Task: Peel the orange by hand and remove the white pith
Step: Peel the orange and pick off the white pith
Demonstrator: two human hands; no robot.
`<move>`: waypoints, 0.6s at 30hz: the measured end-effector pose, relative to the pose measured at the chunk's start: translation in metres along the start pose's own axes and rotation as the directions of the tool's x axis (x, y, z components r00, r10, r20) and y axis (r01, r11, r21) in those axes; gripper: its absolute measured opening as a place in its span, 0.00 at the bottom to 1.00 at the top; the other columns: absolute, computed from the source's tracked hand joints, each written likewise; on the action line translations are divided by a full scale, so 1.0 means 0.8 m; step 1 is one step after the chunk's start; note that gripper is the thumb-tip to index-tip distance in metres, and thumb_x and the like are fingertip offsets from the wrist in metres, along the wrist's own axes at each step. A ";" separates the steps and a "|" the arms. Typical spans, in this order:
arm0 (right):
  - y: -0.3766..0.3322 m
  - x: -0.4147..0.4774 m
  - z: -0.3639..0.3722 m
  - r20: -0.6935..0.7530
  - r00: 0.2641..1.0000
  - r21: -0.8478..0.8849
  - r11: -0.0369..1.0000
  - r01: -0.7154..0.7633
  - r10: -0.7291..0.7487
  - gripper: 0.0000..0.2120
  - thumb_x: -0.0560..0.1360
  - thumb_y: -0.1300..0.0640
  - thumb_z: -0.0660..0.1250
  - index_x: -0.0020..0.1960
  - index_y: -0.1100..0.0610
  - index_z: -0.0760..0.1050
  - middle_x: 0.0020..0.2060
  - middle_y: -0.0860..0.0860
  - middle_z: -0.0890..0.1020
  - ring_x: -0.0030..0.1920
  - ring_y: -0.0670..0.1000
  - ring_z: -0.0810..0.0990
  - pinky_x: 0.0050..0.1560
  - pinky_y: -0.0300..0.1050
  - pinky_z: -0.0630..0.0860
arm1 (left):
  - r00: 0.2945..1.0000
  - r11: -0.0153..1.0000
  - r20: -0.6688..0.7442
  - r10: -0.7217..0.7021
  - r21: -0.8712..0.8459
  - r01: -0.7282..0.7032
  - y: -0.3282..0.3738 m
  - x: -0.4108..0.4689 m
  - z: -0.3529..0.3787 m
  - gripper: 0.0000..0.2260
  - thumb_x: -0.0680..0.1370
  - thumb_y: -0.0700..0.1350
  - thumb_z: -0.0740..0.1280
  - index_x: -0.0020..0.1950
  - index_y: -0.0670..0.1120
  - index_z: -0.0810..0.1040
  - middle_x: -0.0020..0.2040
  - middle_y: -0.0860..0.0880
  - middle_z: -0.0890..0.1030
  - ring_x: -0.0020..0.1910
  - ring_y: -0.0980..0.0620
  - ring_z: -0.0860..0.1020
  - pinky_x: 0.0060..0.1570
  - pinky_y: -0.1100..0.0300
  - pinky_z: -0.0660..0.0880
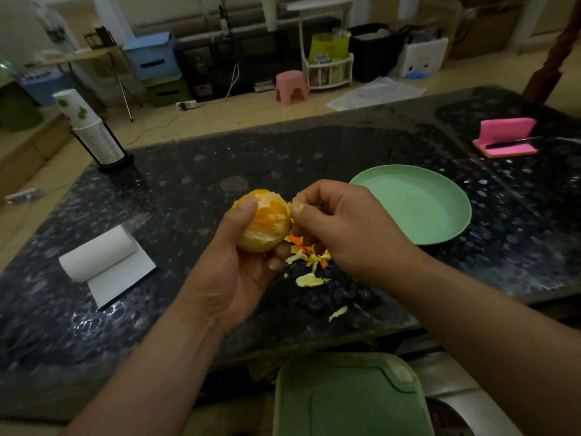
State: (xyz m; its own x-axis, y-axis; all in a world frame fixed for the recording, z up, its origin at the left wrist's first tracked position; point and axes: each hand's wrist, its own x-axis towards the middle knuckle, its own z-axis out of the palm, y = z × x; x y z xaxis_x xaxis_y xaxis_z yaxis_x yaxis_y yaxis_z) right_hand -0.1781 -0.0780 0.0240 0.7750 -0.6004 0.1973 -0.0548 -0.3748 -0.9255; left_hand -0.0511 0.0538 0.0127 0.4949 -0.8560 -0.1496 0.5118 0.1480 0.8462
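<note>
Peel bits (309,262) lie in a small heap on the dark table (220,158), right under the hands. A green plate (418,202) sits just to their right. A white paper roll (100,253) lies on the left. A stack of cups (91,130) stands at the far left corner. A pink pad (506,136) rests far off on the right. A green lid (345,398) shows below the table's near edge.

Only the left thumb and fingers cover part of the orange (267,221). It is up in the air above the table, held in the left hand (239,272). The thumb lies on its top and the fingers curl under it. Most of its skin is off. Bright flesh shows, with white streaks on it. The right hand (342,225) is just beside the orange. Its thumb and fingertip squeeze a small pale scrap (298,207) at the fruit's right side.
</note>
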 end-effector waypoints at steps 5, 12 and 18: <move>-0.002 0.003 0.001 0.047 0.997 0.164 0.984 -0.063 0.056 0.07 0.84 0.59 0.68 0.49 0.58 0.81 0.34 0.48 0.84 0.34 0.45 0.81 0.36 0.40 0.78 | 0.999 0.996 0.044 -0.005 -0.093 0.009 0.003 -0.005 0.000 0.18 0.78 0.57 0.65 0.55 0.46 0.86 0.49 0.41 0.81 0.33 0.51 0.76 0.25 0.65 0.71; 0.001 0.004 -0.001 0.068 0.996 0.184 0.981 -0.060 0.048 0.07 0.84 0.58 0.67 0.48 0.57 0.81 0.35 0.50 0.84 0.35 0.46 0.81 0.35 0.39 0.77 | 0.987 0.987 0.161 -0.027 -0.154 0.053 0.002 -0.004 -0.012 0.21 0.70 0.58 0.77 0.56 0.45 0.86 0.52 0.40 0.80 0.34 0.51 0.76 0.26 0.66 0.73; 0.009 0.009 -0.009 0.021 0.999 0.069 0.997 -0.028 0.026 0.07 0.84 0.57 0.68 0.49 0.57 0.81 0.37 0.53 0.85 0.35 0.48 0.81 0.39 0.49 0.80 | 0.976 0.985 0.213 -0.038 -0.155 0.072 0.004 -0.002 -0.022 0.29 0.67 0.57 0.81 0.60 0.42 0.81 0.51 0.38 0.80 0.34 0.50 0.76 0.25 0.65 0.71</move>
State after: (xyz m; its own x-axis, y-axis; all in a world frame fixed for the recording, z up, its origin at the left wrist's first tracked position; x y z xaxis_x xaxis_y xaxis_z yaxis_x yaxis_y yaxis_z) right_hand -0.1778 -0.0900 0.0212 0.7865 -0.5949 0.1659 -0.0329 -0.3086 -0.9506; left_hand -0.0374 0.0643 0.0066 0.3142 -0.9468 -0.0695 0.6485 0.1606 0.7440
